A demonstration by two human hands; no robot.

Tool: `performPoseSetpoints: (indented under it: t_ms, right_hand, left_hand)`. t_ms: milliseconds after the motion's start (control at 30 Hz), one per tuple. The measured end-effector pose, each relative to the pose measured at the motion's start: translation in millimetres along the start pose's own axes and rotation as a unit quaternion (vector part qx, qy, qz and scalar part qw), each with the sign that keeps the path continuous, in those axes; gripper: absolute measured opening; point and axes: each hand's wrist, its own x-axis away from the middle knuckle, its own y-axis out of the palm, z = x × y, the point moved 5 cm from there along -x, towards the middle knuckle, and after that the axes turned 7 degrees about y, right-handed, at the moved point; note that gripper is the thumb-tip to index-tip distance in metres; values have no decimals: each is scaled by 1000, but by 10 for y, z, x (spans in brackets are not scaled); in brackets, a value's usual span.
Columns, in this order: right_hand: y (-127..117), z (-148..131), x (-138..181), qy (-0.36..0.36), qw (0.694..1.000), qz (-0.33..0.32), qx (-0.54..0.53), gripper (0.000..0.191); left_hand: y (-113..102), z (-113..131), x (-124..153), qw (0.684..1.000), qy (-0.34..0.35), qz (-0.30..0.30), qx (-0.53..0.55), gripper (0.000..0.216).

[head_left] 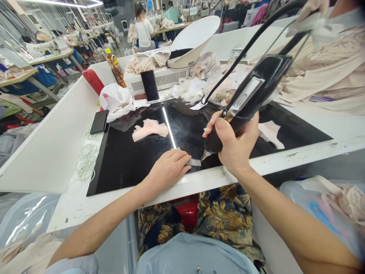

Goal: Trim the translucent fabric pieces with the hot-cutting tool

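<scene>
Blue shirt (196,255); black panel (125,161) under flat left hand (168,169), right hand (238,149) round tool (258,82); probably sewing machines (48,47) beyond.

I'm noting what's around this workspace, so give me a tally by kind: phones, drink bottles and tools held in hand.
Phones: 2 (upright phone, flat phone)
Drink bottles: 1 (yellow-capped bottle)
Tools in hand: 1 (black tool, in the right hand)
Total: 4
</scene>
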Motion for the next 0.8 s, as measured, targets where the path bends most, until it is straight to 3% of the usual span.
performPoseSetpoints:
  t_ms: [367, 800]
  right_hand:
    - [31, 86, -5, 9, 1000, 0, 19, 34]
    - [16, 118, 90, 32, 998, -2, 45, 37]
  left_hand:
    - [62, 1, -58, 999, -27, 17, 41, 21]
    - [58, 82, -67, 999, 25, 27, -3, 22]
